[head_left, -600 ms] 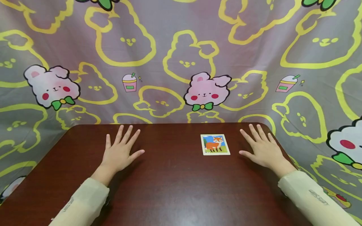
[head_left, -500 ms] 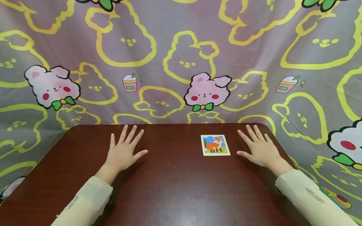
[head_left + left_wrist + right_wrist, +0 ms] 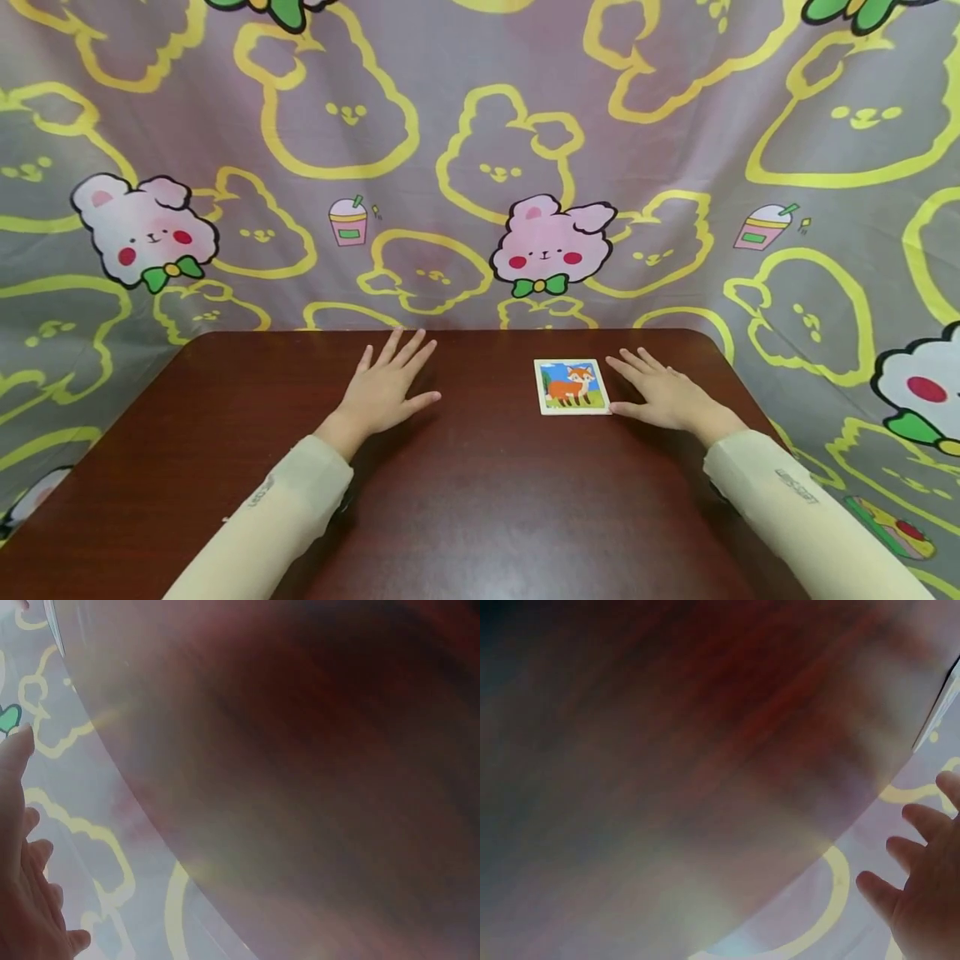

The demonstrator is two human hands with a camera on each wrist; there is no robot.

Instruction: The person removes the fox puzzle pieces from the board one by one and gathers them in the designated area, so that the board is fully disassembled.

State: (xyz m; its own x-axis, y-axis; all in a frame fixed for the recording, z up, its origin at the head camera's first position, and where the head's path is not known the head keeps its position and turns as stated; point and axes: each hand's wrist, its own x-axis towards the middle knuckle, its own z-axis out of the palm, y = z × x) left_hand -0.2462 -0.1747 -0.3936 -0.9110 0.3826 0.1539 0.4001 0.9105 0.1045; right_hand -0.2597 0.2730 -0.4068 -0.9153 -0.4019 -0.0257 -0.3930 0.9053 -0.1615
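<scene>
On the table, right of centre, lies a flat square picture puzzle (image 3: 573, 387) showing an orange fox on a blue and green ground with a pale border. My right hand (image 3: 663, 396) is just to its right, fingers spread, the thumb tip right at the puzzle's lower right corner. My left hand (image 3: 382, 392) is left of the puzzle, well apart from it, with fingers spread and nothing held. In the left wrist view the left fingers (image 3: 41, 855) show at the left edge; in the right wrist view the right fingers (image 3: 907, 855) show spread at the right edge.
The dark reddish-brown table (image 3: 480, 500) has rounded far corners. Directly behind it hangs a grey curtain (image 3: 420, 108) printed with yellow outlines and rabbit faces, which also runs along both sides.
Both hands have moved inward. The left hand has shifted right across the table, and the right hand has come left up to the puzzle, which has stayed in place.
</scene>
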